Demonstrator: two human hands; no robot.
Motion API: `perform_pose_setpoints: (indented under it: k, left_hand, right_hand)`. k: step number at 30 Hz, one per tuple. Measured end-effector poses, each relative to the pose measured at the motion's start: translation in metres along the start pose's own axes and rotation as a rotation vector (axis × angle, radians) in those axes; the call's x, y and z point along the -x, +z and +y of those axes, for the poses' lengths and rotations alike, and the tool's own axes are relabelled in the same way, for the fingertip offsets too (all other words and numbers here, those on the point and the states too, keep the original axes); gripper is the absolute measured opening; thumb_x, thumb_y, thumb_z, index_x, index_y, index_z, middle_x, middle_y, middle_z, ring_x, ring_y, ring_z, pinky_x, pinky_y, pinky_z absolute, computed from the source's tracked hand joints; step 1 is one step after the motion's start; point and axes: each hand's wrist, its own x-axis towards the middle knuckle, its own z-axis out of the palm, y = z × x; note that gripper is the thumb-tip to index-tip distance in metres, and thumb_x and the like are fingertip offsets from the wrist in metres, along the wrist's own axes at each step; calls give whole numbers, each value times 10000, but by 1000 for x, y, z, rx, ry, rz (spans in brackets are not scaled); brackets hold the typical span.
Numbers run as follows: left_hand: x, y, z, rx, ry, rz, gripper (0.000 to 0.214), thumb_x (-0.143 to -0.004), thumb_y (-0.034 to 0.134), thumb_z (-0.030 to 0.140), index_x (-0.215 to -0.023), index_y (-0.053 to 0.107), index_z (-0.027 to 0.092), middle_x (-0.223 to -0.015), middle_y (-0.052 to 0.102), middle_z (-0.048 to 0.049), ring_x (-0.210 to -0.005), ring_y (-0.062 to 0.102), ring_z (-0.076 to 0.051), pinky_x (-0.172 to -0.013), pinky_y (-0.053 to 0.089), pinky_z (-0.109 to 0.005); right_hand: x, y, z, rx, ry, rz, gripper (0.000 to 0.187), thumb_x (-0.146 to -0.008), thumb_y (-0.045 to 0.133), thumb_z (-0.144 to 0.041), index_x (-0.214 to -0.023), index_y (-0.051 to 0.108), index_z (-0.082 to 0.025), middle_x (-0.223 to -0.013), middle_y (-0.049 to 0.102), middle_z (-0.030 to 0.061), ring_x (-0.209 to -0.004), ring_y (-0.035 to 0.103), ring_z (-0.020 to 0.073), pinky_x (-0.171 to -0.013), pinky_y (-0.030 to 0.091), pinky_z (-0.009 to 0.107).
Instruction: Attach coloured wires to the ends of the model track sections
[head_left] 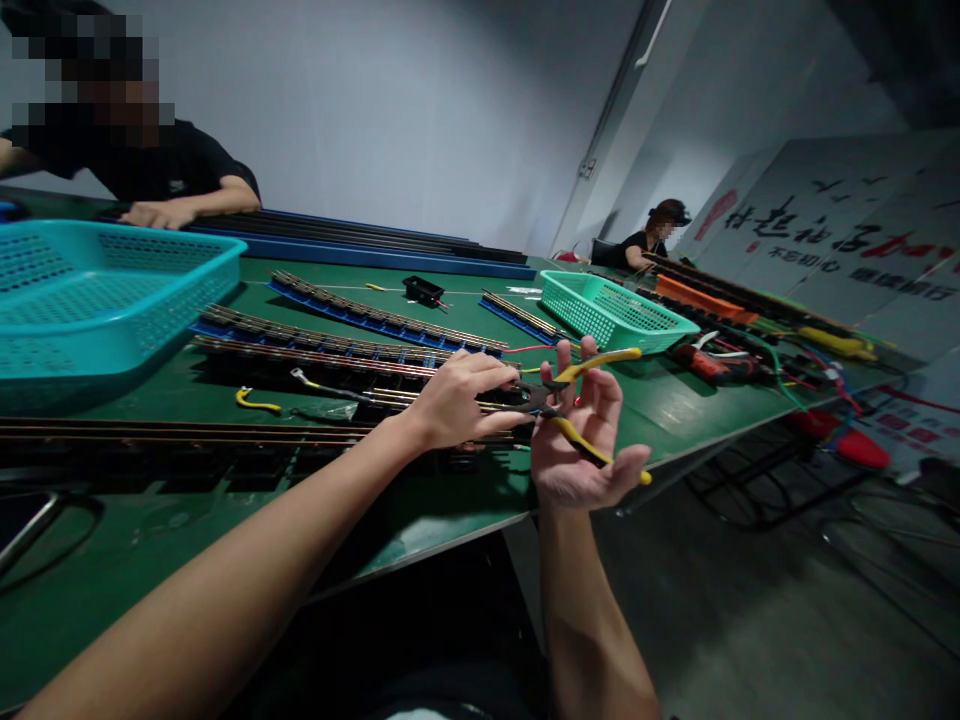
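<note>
"What's at the far left?"
"A co-worker's hand (161,214) resting on the table (675,410), just behind a blue basket (67,350)."
"And next?"
"Long rods (187,435) run along the near side, with a bent yellow wire (259,402) beyond them. Farther back lie slatted strips (352,312)."
"Where's the left hand (454,398)?"
"Over the right end of the strips and rods, thumb and fingers at the head of the pliers (540,397). I can't tell whether they pinch it or something beside it."
"So where are the pliers?"
"Between the hands, above the table's near edge, yellow handles apart."
"The right hand (570,465)?"
"Palm up, fingers spread and loosely curled, the handles lying across it."
"Past that?"
"A green basket (637,335) behind, then a red-and-black tool (712,365), and a red stool (862,448) beside the table."
</note>
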Motion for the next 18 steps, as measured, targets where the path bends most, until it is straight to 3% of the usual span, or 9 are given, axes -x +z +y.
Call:
perform_pose_setpoints:
  k: [4,8,11,15,18]
  left_hand:
    - [-1,3,6,8,19,-47,347,-882,709,475,-1043,712,167,-1002,754,-97,-940,686,-228,-878,489,-384]
    - [-1,5,8,78,1,-59,358,-859,727,452,-1036,717,141,-945,746,-99,-863,670,-219,-841,493,-382]
    - [-4,1,12,283,-102,-89,357,-834,745,476,-963,732,143,-868,740,-71,-788,656,-187,-765,492,-329]
    - [-11,-7,19,566,-304,-110,385,-941,575,479,-806,721,149,-736,691,-24,-661,595,-125,-619,435,-252]
    - [-15,-10,21,691,-381,-98,457,-930,552,540,-751,698,144,-675,626,-6,-600,528,-101,-545,383,-229]
  right_hand:
    - [-4,-5,-4,-77,94,-12,565,-748,581,-623,-1162,664,-249,-1442,564,98,-1271,604,308,-1160,390,568]
    - [-6,-7,-7,-92,123,-55,654,-681,652,-566,-1231,654,-211,-1477,534,120,-1292,573,323,-1172,379,575]
    - [-7,-5,-8,-109,161,-65,661,-690,642,-573,-1228,647,-189,-1488,525,146,-1322,554,341,-1175,368,593]
    - [-7,-1,-11,-144,271,-87,644,-728,614,-635,-1194,622,-192,-1419,590,177,-1340,558,355,-1159,369,639]
    - [-9,2,-12,-157,362,-164,639,-756,606,-663,-1215,586,-220,-1335,660,165,-1323,587,340,-1140,381,659]
